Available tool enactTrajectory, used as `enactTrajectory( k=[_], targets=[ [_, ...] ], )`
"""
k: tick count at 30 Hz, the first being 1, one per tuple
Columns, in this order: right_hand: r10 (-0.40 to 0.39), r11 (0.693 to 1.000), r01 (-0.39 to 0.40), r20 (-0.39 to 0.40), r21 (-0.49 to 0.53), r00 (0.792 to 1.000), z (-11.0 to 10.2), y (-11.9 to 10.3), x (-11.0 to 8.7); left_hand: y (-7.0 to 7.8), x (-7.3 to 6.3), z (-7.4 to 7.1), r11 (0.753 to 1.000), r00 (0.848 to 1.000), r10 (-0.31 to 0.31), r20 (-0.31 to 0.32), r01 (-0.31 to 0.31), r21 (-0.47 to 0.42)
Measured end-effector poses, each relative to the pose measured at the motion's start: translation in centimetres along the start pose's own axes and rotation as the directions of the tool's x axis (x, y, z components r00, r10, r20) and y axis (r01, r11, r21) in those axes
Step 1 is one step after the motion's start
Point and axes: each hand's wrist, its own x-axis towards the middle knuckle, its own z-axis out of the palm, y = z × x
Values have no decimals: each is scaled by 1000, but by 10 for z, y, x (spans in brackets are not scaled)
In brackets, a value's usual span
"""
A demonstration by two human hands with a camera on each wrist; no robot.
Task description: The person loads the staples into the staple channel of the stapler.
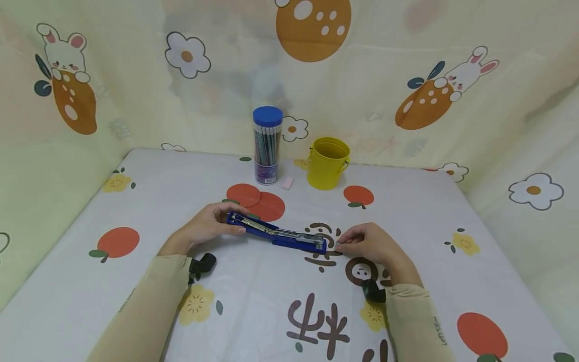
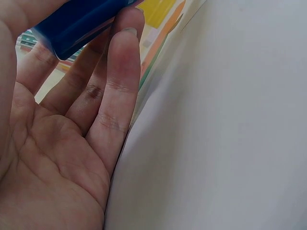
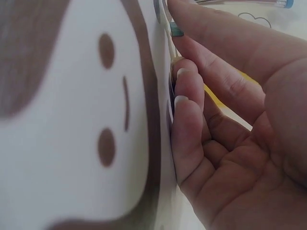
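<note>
A blue stapler [image 1: 296,244] lies opened out flat, its long metal channel facing up, over the table's middle. My left hand [image 1: 210,223] grips its left end between thumb and fingers. In the left wrist view, the blue end of the stapler [image 2: 79,26] sits between that thumb and the fingers, with the palm in sight below. Just past the stapler's right end, my right hand [image 1: 375,246] pinches a small strip of staples [image 3: 177,29] between thumb and index finger. The other fingers [image 3: 187,129] of this hand curl low by the tablecloth.
At the back stands a clear tub of pencils [image 1: 267,146] with a blue lid. A pink eraser [image 1: 287,183] lies between it and a yellow bucket [image 1: 326,166]. The printed tablecloth [image 1: 253,311] covers the table, and patterned curtains [image 1: 226,100] hang behind.
</note>
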Motion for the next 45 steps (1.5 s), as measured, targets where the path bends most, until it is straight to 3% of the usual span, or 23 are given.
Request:
enactTrajectory(
  k=[8, 28, 35, 45],
  targets=[
    [-21, 1000, 21, 3, 23, 1000, 1, 0, -1, 0, -1, -1, 1000, 1000, 20, 4, -20, 8],
    [81, 996, -76, -96, 55, 992, 3, -4, 3, -1, 1, 1, 1000, 1000, 9, 13, -8, -9],
    [-10, 995, 23, -133, 97, 991, 6, -15, 1, -2, 2, 0, 1000, 1000, 5, 6, -5, -3],
    [-166, 979, 178, -119, 98, 979, 24, -36, 4, -3, 2, 0, 1000, 1000, 0, -5, 0, 12]
  ],
)
